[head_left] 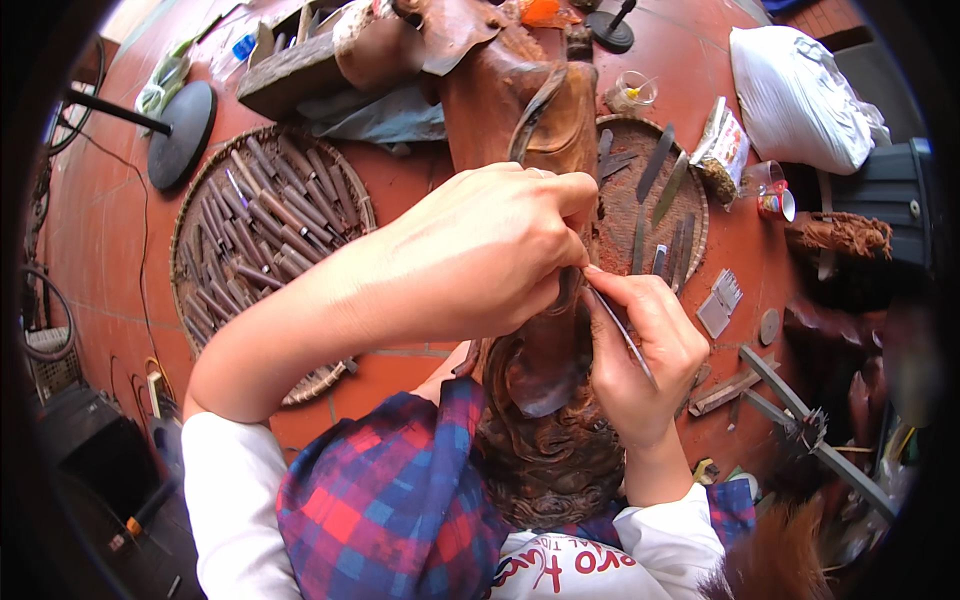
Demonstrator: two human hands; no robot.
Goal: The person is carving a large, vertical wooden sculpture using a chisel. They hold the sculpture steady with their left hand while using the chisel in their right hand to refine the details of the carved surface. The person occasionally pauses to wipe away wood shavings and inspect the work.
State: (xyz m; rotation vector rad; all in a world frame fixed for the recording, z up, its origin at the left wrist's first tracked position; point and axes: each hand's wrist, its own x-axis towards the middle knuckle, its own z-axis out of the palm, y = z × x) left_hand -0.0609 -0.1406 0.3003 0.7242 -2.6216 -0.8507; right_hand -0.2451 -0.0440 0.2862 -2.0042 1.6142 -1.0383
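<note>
Between my knees stands a brown carved wooden sculpture [540,420], its lower part cut in swirling relief and its upper part smooth. My right hand [650,345] is closed on a thin, flat metal strip [628,340] that slants across the palm beside the wood. My left hand [515,245] reaches over the sculpture with curled fingers, its fingertips meeting those of the right hand near the strip's upper end. What the left fingers pinch is hidden. A plaid cloth [390,480] covers my lap and left leg.
A round woven tray [365,215] at left holds many wooden-handled tools. Another woven tray [690,225] at right carries flat metal blades. Around them are a wooden block [300,75], a black round base [182,135], a white sack [800,100], a cup [776,205] and a metal stand [815,430].
</note>
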